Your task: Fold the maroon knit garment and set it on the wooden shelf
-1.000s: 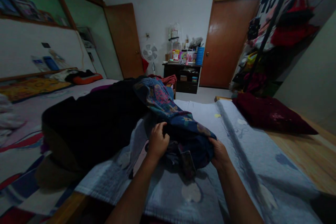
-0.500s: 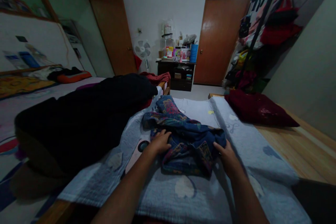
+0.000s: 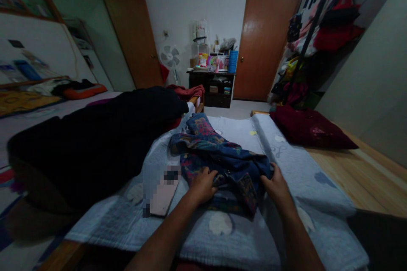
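A dark blue floral shirt (image 3: 229,152) with small buttons lies bunched on the pale blue bedspread (image 3: 254,237). My left hand (image 3: 205,187) rests at its near middle, fingers curled and closed on the cloth. At the shirt's right end, my right hand (image 3: 277,184) pinches the fabric between thumb and fingers. One sleeve-like part stretches away toward the far side of the bed. Left of my left forearm lies a pinkish phone (image 3: 163,199), back up and partly blurred out.
A large black cloth (image 3: 104,127) covers the left side. A maroon cushion (image 3: 313,129) lies on the wooden boards (image 3: 337,169) at right. Beyond the bed stand a dark cabinet (image 3: 218,97) and a fan (image 3: 171,57). Bags and clothes hang from a rack (image 3: 302,57).
My left hand has shifted right along the shirt, uncovering more of the phone. My right hand still holds the right end. The view has moved slightly.
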{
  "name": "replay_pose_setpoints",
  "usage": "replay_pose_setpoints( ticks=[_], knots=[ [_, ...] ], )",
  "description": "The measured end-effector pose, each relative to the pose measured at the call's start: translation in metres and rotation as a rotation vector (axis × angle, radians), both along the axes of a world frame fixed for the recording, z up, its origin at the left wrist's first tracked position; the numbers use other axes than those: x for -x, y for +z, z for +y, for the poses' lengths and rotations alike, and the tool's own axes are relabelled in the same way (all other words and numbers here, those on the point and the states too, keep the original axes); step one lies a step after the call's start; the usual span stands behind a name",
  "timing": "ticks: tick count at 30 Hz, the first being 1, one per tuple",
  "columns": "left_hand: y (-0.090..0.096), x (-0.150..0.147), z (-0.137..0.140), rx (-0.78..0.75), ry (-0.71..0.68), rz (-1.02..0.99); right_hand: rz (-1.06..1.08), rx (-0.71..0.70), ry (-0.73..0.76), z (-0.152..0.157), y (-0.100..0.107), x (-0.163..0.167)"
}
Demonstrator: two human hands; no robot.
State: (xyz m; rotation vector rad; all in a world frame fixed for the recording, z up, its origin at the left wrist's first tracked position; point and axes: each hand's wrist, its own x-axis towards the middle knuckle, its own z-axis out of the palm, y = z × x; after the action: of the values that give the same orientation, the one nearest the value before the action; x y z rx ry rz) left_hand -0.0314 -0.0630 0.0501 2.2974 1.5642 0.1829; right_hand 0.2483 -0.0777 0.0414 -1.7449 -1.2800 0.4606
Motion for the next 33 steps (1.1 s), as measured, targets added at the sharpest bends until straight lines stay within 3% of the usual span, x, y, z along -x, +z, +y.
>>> replay_pose_setpoints(
  ticks=[3, 6, 11, 17, 22, 27, 30, 33],
  knots=[
    [0.001, -0.003, -0.008, 0.036, 0.006, -0.025, -0.345, -0.096, -0.073, 0.016, 0.005, 0.001],
    [0.007, -0.001, -0.014, 0.044, -0.029, -0.054, -0.438, -0.156, 0.157, 0.037, 0.014, 0.021],
    [0.026, 0.006, -0.027, 0.056, -0.094, -0.074, -0.530, -0.085, 0.480, 0.073, 0.019, 0.070],
    [0.032, 0.018, -0.038, 0.070, -0.135, -0.123, -0.606, 0.088, 0.557, 0.097, 0.014, 0.090],
    [0.011, 0.023, -0.041, 0.132, -0.137, -0.166, -0.218, 0.072, 0.462, 0.102, 0.027, 0.065],
    [0.004, 0.027, -0.045, 0.166, -0.110, -0.204, 0.431, -0.039, 0.134, 0.094, 0.039, 0.022],
    [0.004, 0.028, -0.046, 0.193, -0.101, -0.206, 0.854, -0.228, -0.135, 0.086, 0.033, -0.008],
    [0.004, 0.028, -0.048, 0.200, -0.104, -0.206, 0.947, -0.359, -0.356, 0.075, 0.021, -0.032]
  ],
)
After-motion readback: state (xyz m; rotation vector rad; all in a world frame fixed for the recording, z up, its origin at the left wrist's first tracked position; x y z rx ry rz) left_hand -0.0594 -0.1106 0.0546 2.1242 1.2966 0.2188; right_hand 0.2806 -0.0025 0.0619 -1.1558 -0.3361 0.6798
